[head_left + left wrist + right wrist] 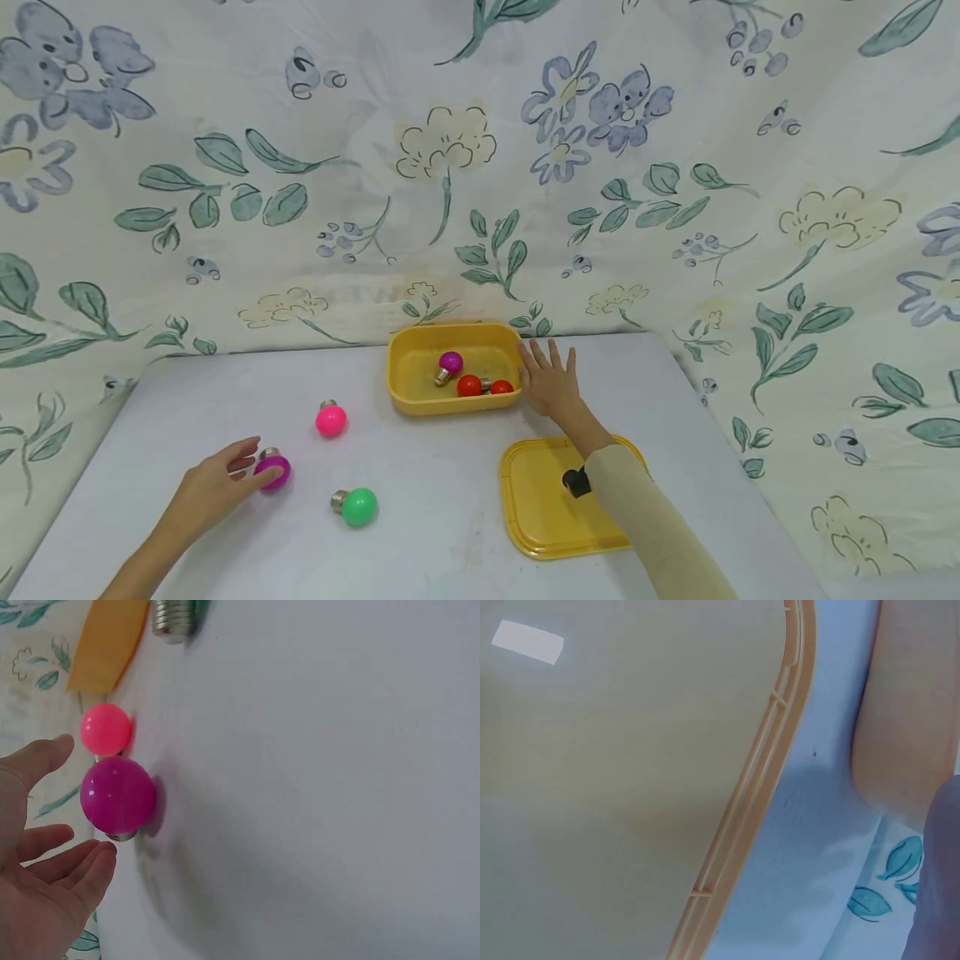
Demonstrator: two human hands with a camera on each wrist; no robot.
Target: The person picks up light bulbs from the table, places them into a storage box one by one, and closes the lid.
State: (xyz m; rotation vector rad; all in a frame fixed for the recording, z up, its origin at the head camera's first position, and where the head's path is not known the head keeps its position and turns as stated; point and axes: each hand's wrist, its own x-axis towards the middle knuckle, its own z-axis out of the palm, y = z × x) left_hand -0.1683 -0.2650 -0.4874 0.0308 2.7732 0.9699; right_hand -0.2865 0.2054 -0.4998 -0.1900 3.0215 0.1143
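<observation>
At the left of the table, my left hand [217,479] reaches around a purple light bulb [273,472], thumb and fingers spread apart. In the left wrist view a gap shows between the thumb and this bulb [118,795]. Behind it lies a pink bulb [331,420], and a green bulb [360,507] lies on its side to the right. My right hand [551,385], fingers extended, is against the right end of a yellow container [420,407]. Inside that container are another purple bulb [451,363] and red bulbs [469,385].
A yellow lid [532,517] lies flat on the white table [427,550] beneath my right forearm; its ridged rim [742,795] shows in the right wrist view. Floral cloth [360,167] hangs behind the table, close to the container.
</observation>
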